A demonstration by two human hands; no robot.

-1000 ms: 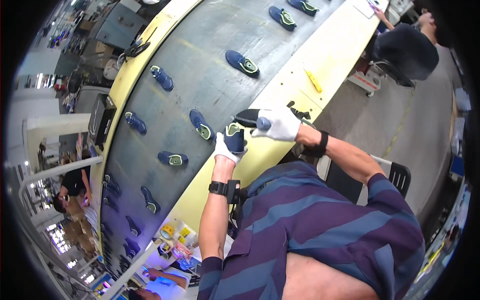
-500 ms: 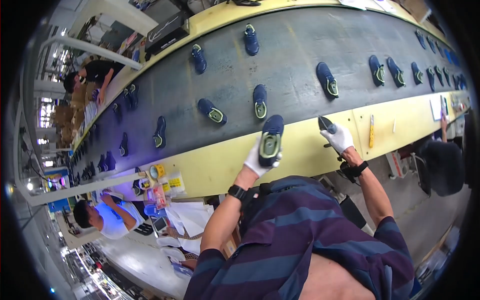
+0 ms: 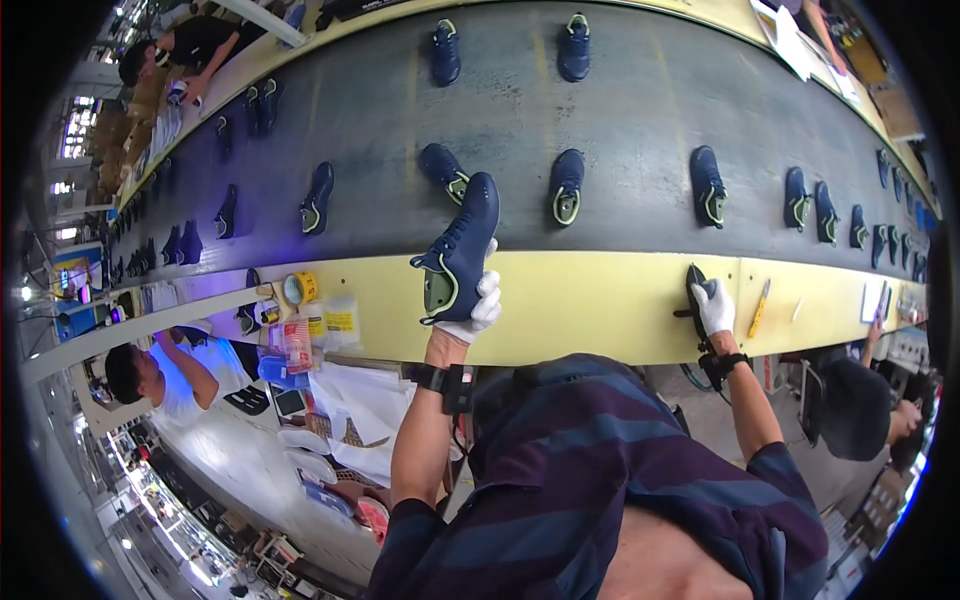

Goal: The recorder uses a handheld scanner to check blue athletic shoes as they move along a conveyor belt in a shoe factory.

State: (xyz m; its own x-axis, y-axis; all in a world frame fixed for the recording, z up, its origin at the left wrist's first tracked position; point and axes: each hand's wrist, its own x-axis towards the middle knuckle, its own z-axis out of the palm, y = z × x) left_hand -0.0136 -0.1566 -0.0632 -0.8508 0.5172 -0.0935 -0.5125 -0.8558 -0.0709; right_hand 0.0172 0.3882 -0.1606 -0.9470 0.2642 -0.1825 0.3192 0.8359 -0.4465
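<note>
My left hand (image 3: 484,306), in a white glove, grips a navy sneaker (image 3: 466,236) with pale green lining from beneath its heel end. The shoe is raised over the yellow ledge, its toe pointing away and slightly right, its opening turned left. My gloved right hand (image 3: 715,308) is farther right at the ledge, with its fingers closed on a dark, pointed hand tool (image 3: 694,284). Whether the tool rests on the ledge I cannot tell. Just behind the held shoe, another navy sneaker (image 3: 440,165) lies on the grey belt, partly covered by it.
More navy sneakers (image 3: 567,185) lie along the grey belt (image 3: 630,110). On the yellow ledge (image 3: 590,300) are a yellow cutter knife (image 3: 759,308) to the right and a tape roll (image 3: 299,288) to the left. Co-workers sit at both sides.
My left hand has shifted left and turned the sneaker, so its opening now faces left. My right hand sits lower and farther right with the tool. The whole view has also shifted.
</note>
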